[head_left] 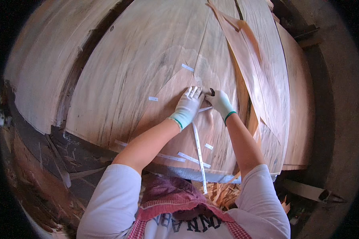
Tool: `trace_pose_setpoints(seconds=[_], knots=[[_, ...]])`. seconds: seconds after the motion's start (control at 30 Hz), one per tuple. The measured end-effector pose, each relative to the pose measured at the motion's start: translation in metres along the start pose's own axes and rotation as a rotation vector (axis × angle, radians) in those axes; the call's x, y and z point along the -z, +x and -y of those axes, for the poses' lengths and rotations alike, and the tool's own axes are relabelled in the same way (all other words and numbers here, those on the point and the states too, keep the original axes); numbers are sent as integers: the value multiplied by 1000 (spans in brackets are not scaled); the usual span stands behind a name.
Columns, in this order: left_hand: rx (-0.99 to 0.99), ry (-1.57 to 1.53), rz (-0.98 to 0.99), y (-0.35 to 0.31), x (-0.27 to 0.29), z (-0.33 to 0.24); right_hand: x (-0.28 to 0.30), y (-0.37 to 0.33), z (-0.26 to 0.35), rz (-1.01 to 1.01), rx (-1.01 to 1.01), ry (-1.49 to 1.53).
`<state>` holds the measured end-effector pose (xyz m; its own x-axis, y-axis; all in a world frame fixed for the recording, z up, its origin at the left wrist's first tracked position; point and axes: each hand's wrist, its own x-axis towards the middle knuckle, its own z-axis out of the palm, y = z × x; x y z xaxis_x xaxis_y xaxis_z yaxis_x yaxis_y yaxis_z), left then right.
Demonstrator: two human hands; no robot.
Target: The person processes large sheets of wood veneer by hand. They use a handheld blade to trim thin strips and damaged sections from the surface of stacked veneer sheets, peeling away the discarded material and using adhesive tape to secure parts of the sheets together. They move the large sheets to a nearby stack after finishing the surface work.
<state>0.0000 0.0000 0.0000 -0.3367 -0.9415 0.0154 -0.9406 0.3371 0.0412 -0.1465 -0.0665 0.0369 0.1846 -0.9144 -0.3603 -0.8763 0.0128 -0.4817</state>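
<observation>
Both gloved hands are down on the big veneer sheet (147, 79), close together near its middle. The left hand (187, 105) lies flat with its fingers (193, 92) stretched out and pressed side by side against the wood, clamped on nothing, just pinning the sheet. The right hand (219, 102) sits just beside it, fingers curled shut around a small dark tool (212, 92) whose tip pokes up between the 2 hands. A long white tape strip (198, 151) runs from under the left hand straight back toward the near edge of the surface (179, 172), hanging past that edge. Several short tape patches dot the veneer: 1 (187, 67) beyond the hands toward the far side, 1 (153, 98) off toward the left edge, and a few (187, 158) lying near the near edge. A darker, narrower veneer strip (247, 51) lies loose and slanted over the sheet on the right side, running from the far edge to the near right corner. Below the near edge, wood scraps (221, 193) pile up on the floor, touching nothing the hands work on.
</observation>
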Motion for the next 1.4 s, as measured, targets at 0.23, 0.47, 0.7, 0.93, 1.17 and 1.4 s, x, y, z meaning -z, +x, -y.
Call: trace_pose_setpoints(seconds=[0.23, 0.47, 0.7, 0.93, 1.17, 1.4], knots=[[77, -186, -49, 9, 24, -5, 6, -105, -6, -44, -251, 786], [221, -545, -425, -36, 10, -13, 30, -96, -25, 114, -24, 632], [70, 62, -47, -29, 12, -71, -4, -43, -60, 45, -98, 160], [230, 165, -26, -23, 15, -77, -3, -61, -82, -87, -82, 128], [93, 35, 18, -27, 16, -91, -22, -105, -81, -82, -83, 535], [245, -429, -258, -79, 34, -60, 74, -256, -155, -541, -97, 1011]])
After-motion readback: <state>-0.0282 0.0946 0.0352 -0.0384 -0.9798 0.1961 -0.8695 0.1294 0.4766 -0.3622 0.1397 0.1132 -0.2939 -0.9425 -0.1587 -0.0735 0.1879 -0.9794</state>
